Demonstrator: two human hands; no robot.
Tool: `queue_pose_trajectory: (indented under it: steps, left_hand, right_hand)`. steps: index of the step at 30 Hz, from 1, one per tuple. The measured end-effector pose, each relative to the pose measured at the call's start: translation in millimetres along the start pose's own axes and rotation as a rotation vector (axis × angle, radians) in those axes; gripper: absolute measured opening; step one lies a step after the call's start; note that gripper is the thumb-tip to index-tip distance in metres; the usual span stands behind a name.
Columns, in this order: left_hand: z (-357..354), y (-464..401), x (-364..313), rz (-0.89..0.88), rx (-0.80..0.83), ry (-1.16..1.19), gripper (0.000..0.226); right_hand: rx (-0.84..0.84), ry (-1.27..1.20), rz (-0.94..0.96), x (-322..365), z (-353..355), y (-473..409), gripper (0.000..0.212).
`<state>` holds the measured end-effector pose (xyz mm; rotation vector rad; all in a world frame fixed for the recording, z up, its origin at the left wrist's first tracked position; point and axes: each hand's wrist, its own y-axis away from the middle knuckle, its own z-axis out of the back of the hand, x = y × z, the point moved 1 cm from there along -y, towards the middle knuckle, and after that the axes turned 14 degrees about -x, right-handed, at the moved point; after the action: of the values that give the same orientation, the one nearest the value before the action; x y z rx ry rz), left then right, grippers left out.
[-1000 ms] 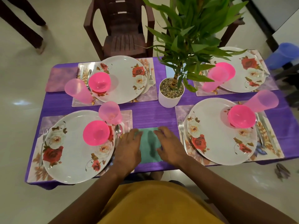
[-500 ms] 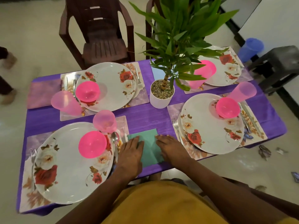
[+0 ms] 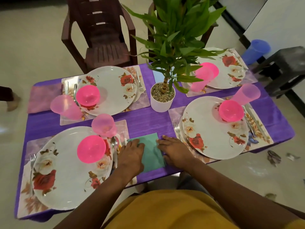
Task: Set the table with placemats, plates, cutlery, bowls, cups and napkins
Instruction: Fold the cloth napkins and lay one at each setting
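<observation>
At the lower middle of the frame, we lay both hands flat on a teal, square, soft napkin [image 3: 151,150] that lies on the purple, finely ribbed counter [image 3: 148,119], between the two nearest place settings. Our left hand [image 3: 132,154] presses its left part with straight fingers, and our right hand [image 3: 175,150] lies along its right edge, fingers straight as well; neither grips anything.

To do this step well, we judge that both palms should smooth outward from the middle, keeping the napkin's edges square to the counter's near edge and clear of the metal spoon [image 3: 115,143] just left of it and the metal fork [image 3: 177,129] just right of it.

Each setting has a glossy white round plate with printed red roses [image 3: 212,134], a bright pink plastic bowl [image 3: 231,112] and a translucent pink plastic cup [image 3: 245,95], on a thin pale placemat with a leaf print [image 3: 259,129]. Cups look light and easy to tip. At the centre stands a smooth white cylindrical pot [image 3: 162,103] topped with gravel and holding a leafy green plant.
</observation>
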<state>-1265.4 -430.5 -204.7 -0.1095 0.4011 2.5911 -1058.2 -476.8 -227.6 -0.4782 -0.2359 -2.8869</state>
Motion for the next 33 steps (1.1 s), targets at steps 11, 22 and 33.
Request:
queue_pose_trajectory:
  steps: [11,22,33]
  left_hand:
    - [21.7,-28.3,-99.6,0.318,-0.314,0.640,0.032]
    - [53.9,-73.0,-215.3,0.347,-0.319,0.844,0.032]
    - [58.6,-115.2,-277.4,0.103,-0.232,0.856,0.019]
  right_hand:
    - [-0.188,-0.316,-0.069,-79.2,81.5,27.3,0.035]
    - [-0.285,-0.428,-0.158,-194.7,139.0,71.5,0.020]
    - [-0.456,-0.447,-0.403,-233.9,167.4,120.7,0.019]
